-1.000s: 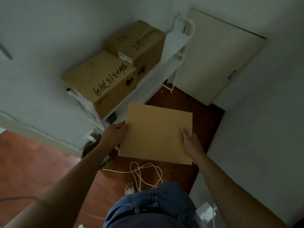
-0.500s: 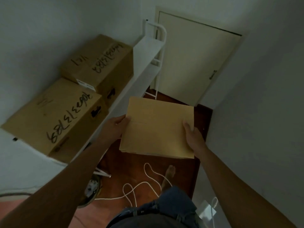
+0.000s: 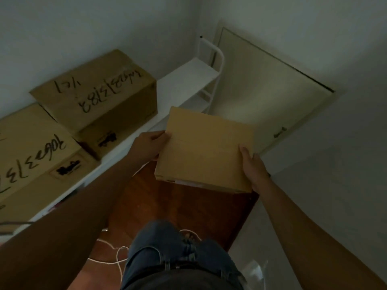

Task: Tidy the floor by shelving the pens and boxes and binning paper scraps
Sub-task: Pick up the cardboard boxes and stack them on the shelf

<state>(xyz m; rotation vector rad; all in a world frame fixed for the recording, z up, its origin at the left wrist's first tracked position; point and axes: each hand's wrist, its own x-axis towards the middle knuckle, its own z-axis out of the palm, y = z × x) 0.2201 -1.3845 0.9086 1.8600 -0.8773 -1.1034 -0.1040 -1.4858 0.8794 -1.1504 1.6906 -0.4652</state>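
I hold a flat brown cardboard box (image 3: 206, 149) in both hands at chest height, above the wooden floor. My left hand (image 3: 149, 145) grips its left edge and my right hand (image 3: 252, 166) grips its right edge. The box hangs just right of the white shelf (image 3: 184, 84), whose top runs along the left wall. Two large cardboard boxes with black handwriting stand on that shelf: one further back (image 3: 98, 91), one nearer (image 3: 31, 147). No pens or paper scraps show.
A cream door (image 3: 261, 91) closes off the narrow passage ahead. A grey wall (image 3: 335, 174) stands close on the right. A white cable (image 3: 117, 258) lies looped on the red-brown floor (image 3: 167, 204) by my feet. The shelf's far end is bare.
I have stepped forward along the shelf, so the two big boxes slid left and nearer. The flat box rose a little and stays gripped in both hands.
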